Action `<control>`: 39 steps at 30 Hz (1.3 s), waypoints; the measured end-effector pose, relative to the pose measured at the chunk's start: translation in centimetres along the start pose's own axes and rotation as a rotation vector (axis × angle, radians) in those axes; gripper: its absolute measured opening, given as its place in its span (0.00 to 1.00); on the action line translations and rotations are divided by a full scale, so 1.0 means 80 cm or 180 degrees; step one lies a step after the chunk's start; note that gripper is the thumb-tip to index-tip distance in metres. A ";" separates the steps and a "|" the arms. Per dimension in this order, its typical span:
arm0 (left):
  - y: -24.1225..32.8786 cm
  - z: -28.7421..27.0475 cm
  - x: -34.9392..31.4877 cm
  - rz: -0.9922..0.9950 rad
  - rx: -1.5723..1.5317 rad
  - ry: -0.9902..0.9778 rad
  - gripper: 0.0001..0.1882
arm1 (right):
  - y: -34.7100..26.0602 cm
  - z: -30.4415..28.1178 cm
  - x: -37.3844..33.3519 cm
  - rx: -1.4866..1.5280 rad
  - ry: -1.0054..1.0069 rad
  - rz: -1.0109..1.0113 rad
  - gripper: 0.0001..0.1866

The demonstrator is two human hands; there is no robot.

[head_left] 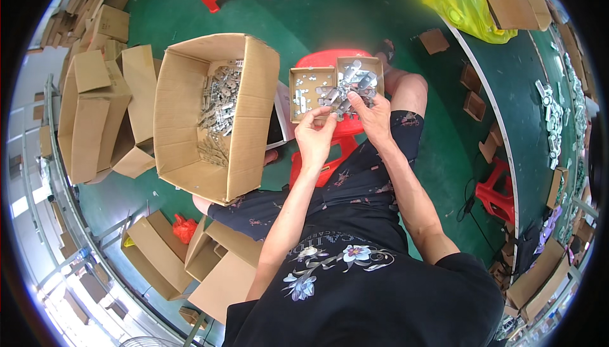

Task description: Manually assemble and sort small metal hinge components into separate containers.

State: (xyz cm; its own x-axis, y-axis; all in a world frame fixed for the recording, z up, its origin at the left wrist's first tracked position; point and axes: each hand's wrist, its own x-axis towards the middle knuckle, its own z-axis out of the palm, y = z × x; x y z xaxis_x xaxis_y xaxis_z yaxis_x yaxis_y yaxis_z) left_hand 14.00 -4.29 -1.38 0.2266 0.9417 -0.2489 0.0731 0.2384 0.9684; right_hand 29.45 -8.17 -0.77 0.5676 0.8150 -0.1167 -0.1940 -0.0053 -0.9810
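My right hand [373, 118] is closed on a bunch of shiny metal parts [349, 90], flat with rounded ends, the thumb lying over them. Close by on the left, my left hand [314, 134] pinches with thumb and fingertips at the bunch's lower edge; what lies between the fingertips is too small to make out. Under the hands, a red stool [322, 59] bears two shallow cardboard boxes. Small metal pieces are scattered in the left box [313, 70]. More metal parts lie in the right box [360, 60], partly hidden by the bunch and my right hand.
A large cardboard box [257, 118], partly filled with metal parts [222, 96], stands left of the stool. Other cartons [95, 118] crowd farther left. At right is a curved green worktop [530, 87] with metal parts, a yellow-green bag [453, 4] and another red stool [498, 195] nearby.
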 end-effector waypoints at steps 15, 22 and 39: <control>-0.009 0.030 0.030 -0.0563 -0.0412 -0.0710 0.10 | 0.004 -0.050 0.025 -0.0808 -0.0223 0.0091 0.13; -0.014 0.061 0.042 -0.0773 -0.0318 -0.0901 0.10 | 0.007 -0.062 0.026 -0.0843 -0.0049 -0.0127 0.14; -0.020 0.064 0.044 -0.0706 -0.0065 -0.0726 0.10 | 0.000 -0.049 0.009 -0.1155 0.0025 -0.0743 0.14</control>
State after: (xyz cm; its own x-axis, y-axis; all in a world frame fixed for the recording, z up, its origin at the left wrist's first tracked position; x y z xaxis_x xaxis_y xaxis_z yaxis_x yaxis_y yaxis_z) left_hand 19.66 -2.56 -3.88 0.4194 0.7891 -0.4488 0.1260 0.4390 0.8896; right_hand 33.00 -9.89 -1.50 0.5694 0.8140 0.1150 0.2333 -0.0259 -0.9720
